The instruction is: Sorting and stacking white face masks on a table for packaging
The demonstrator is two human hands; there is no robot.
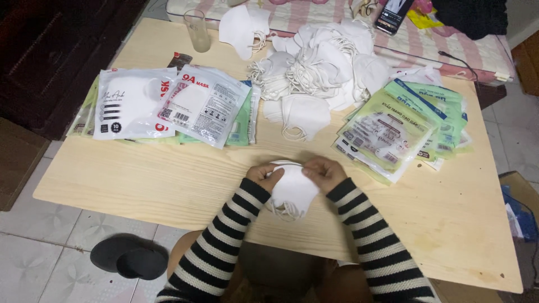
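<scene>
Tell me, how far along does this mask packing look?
Done, seemingly: filled white-fronted mask packets lie stacked at the table's left. In hand: the left hand and right hand both grip a small stack of white cloth face masks over the pale wooden table. Left: a big loose heap of white masks and flat green-printed pouches at the right.

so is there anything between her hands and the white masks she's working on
Nothing visible. Both the left hand and the right hand already grip the small stack of white masks directly, just above the wooden table. The packets and the loose mask pile lie farther back, apart from the hands.
</scene>
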